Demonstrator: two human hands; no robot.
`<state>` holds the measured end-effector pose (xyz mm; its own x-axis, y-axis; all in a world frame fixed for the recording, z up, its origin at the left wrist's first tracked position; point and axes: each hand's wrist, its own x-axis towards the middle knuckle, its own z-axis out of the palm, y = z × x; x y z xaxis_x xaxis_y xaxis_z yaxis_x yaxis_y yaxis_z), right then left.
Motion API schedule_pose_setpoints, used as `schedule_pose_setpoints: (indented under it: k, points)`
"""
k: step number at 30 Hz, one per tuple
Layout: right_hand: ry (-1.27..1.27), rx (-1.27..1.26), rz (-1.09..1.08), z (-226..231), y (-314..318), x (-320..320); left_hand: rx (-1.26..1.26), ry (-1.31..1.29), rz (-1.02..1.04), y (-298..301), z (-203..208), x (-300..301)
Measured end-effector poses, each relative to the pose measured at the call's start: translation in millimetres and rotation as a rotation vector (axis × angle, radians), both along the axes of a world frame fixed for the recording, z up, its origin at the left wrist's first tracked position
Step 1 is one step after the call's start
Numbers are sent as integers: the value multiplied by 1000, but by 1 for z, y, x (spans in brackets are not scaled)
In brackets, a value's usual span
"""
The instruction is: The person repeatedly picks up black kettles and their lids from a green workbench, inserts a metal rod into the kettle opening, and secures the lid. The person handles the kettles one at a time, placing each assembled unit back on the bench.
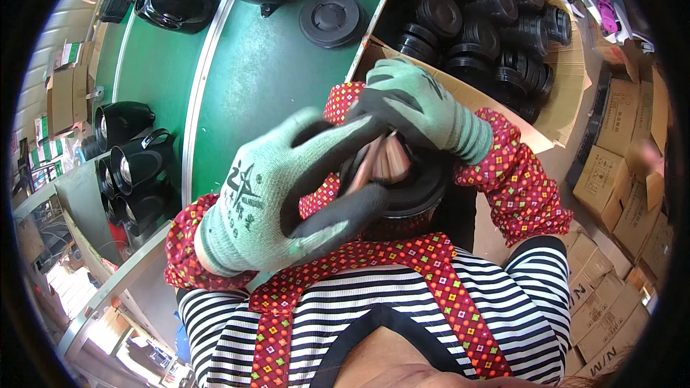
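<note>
In front of my chest is a black round part (413,197) with a wide rim, partly hidden by my gloved hands. A bundle of pinkish-brown strips (388,162) shows at its middle; their exact kind is unclear. My left hand (287,187), in a green glove with black palm and fingers, comes in from the left. Its thumb and index finger are spread apart on either side of the strips, slightly blurred. Curled over the far side of the part, my right hand (420,100) has its fingers closed, and what they grip is hidden.
A green work table (251,86) carries a black disc (332,20) and several glossy black housings (176,6). At right, an open cardboard box (553,111) holds stacked black round parts (474,36). More black housings (140,158) stand left, and cartons (607,179) line the right.
</note>
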<state>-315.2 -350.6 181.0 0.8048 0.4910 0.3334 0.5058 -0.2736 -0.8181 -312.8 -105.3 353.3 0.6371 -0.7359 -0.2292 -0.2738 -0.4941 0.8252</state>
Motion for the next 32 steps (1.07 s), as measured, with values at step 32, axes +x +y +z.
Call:
schedule_pose_setpoints:
  k: [32]
  points:
    - [119,-372,-205,25,8,-56,444,-211,-124,-47,-34,-18]
